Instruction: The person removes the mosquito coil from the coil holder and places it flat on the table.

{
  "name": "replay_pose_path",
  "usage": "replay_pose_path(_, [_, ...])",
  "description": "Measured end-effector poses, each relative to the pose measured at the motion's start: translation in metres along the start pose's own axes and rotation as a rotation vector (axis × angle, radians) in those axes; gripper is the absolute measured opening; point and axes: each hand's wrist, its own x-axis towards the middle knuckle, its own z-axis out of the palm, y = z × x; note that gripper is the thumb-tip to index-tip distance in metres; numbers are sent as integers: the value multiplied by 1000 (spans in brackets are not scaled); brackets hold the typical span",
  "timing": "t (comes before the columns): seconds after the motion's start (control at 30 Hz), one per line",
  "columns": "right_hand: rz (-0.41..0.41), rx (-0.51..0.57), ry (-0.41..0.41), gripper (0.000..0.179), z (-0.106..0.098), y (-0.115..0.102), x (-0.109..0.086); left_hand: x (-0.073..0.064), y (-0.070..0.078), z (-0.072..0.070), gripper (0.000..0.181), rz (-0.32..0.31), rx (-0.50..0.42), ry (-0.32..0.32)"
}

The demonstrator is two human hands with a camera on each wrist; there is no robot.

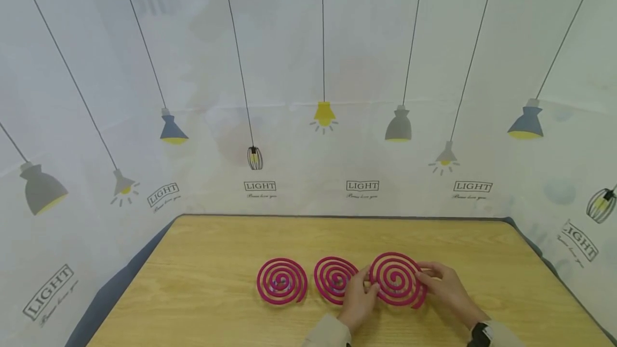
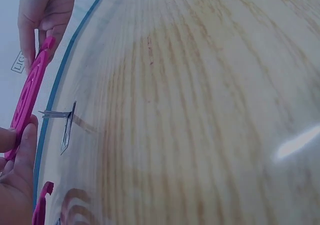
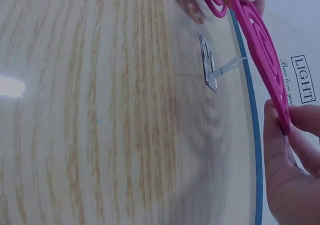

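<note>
A magenta spiral coil [image 1: 395, 277] sits at the lower right of centre in the head view, its smooth, rounded strand winding in evenly spaced turns and its outer end trailing to the lower right. The wrist views show it nearly edge-on, thin and flat, raised above a small metal stand [image 2: 70, 122] on the wood-grained surface [image 1: 207, 266]. The left hand [image 1: 359, 299] and right hand [image 1: 449, 289] pinch opposite edges between fingers and thumb. Two matching coils, a left coil [image 1: 281, 280] and a middle coil [image 1: 336, 278], lie farther left.
</note>
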Motion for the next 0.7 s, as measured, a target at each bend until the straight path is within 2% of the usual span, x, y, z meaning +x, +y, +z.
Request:
replay_pose_path(0.13, [-21,19,-9,34,-1,-1,0,3,-1,-2,48,3,-7,-3])
replay_pose_path(0.43, [-10,39,-39,33,-5,-8,-2,5,0,-5,48,2,-34,-12])
replay_pose_path(0.7, [-33,44,-54,37,-9,-14,2,14,6,-12,43,69,79,15])
